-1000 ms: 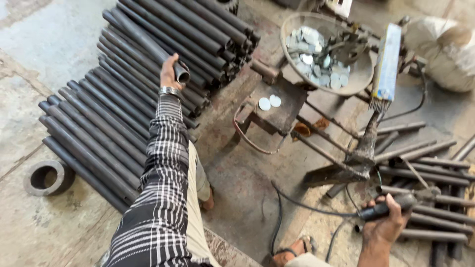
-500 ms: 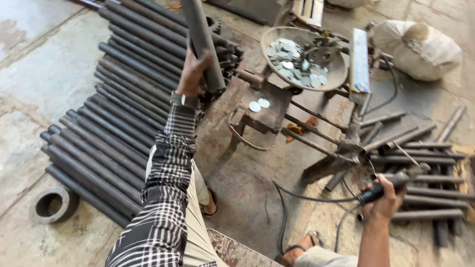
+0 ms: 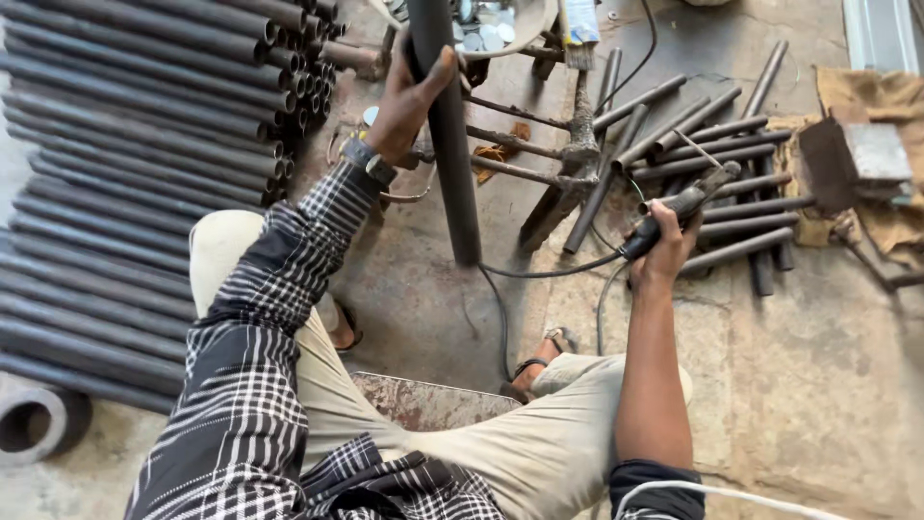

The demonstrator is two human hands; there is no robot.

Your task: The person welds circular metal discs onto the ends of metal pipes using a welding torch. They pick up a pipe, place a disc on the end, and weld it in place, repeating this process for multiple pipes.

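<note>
My left hand (image 3: 409, 96) grips a long dark steel pipe (image 3: 452, 164) that stands almost upright in front of me, its lower end near the floor by my feet. My right hand (image 3: 662, 246) is closed around a black welding electrode holder (image 3: 679, 207), whose cable (image 3: 549, 274) trails across the floor toward my legs. The holder's tip points at a group of short pipes (image 3: 717, 183) lying on the floor to the right. I am seated on a rusty metal stool (image 3: 423, 400).
A large stack of long dark pipes (image 3: 125, 173) fills the left side. A metal stand (image 3: 563, 164) with a bowl of round discs (image 3: 496, 29) is ahead. A steel ring (image 3: 29, 424) lies at lower left. A metal block (image 3: 861, 159) rests on sacking at right.
My left hand has drawn a pipe off the stack and swung it upright in front of me. My right hand keeps the electrode holder; the view has shifted right.
</note>
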